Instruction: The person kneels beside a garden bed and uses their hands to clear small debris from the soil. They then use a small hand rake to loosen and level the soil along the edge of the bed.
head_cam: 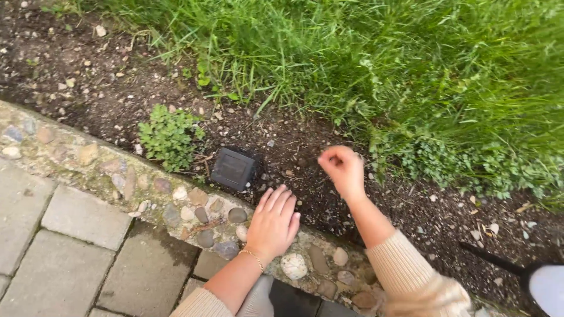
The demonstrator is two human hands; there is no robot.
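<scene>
Fingers (330, 157) pinched above soil (305, 194), right hand (342, 170)

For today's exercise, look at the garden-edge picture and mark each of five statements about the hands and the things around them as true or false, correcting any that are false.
1. The left hand lies flat, palm down, on the pebble-set stone edging. True.
2. The right hand rests on the paving blocks. False: it is raised over the bare soil, fingers pinched together.
3. A small dark square box sits in the soil just beyond the edging. True.
4. The left wrist is bare. False: it wears a thin gold bracelet.
5. A small leafy plant grows in the soil left of the dark box. True.
</scene>
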